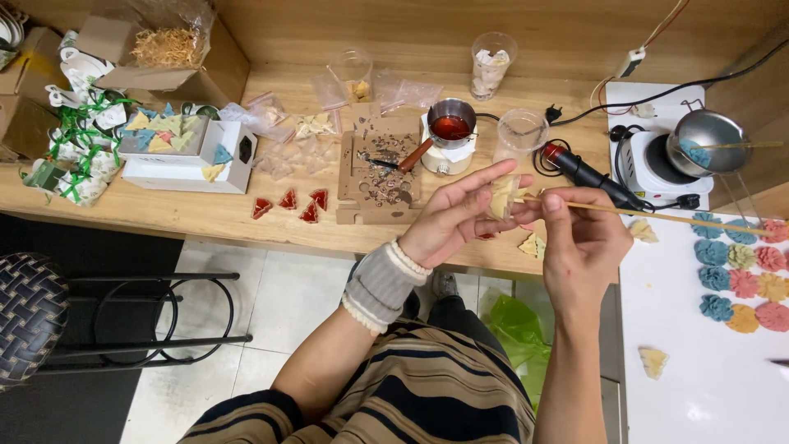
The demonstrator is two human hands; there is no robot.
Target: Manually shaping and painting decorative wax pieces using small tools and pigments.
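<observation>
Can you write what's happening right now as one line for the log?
left hand: holds pale wax piece | right hand: holds thin wooden stick at the piece | behind: small pot of red liquid on wooden table

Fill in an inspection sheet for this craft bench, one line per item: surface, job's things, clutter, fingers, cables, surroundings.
Surface: wooden bench; white board at right.
Job's things: left hand holds a pale piece; right hand holds a thin stick.
Clutter: red trees, small pot of red liquid, cups, white box, coloured flowers.
Fingers: both hands pinch shut on their things.
Cables: black cord runs to the hot plate.
Surroundings: stool, tiled floor.
</observation>
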